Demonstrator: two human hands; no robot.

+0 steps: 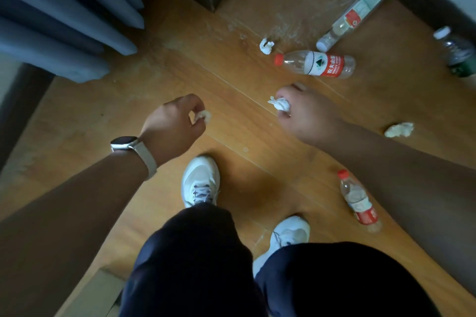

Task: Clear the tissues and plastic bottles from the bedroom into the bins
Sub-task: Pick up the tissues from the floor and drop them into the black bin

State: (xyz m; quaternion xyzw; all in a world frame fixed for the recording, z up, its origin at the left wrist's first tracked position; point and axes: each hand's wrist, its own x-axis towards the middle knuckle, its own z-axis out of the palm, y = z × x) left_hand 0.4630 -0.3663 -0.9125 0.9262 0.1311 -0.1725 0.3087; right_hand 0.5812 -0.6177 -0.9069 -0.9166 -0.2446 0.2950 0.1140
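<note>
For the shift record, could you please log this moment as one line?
left hand: holds tissue | right hand: holds tissue | floor: two tissues, four bottles | bins: unseen

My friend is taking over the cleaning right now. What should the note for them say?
Left hand: shut on a crumpled tissue.
Right hand: shut on a second tissue.
On the wooden floor: two loose tissues, three red-labelled plastic bottles, and a green-labelled bottle at the right edge.
Done: two tissues picked up.
Left: bin those, then the rest. No bins in view.
</note>
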